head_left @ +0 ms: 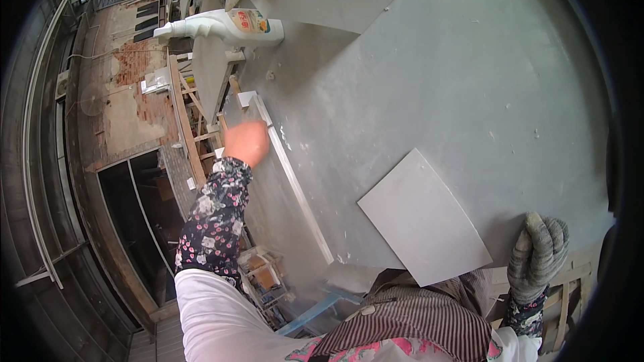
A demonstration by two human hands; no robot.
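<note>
Bare left hand (246, 142), blurred, grip unclear, at long pale metal strip (293, 181). Gloved right hand (537, 249) curled, empty, beside flat grey rectangular tile (422, 218).

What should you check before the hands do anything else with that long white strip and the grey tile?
1. Left hand at the long white strip: ok, bare and over its far end; the grip is blurred.
2. Strip lying flat along the table edge: ok.
3. Right hand protected: ok, it wears a knit glove.
4. Right hand holding anything: cannot tell; it sits at the table edge beside the grey tile.
5. Tile fully supported: not ok, its near corner looks to hang over the edge.
6. White bottle out of the way: ok, lying at the far corner.
</note>
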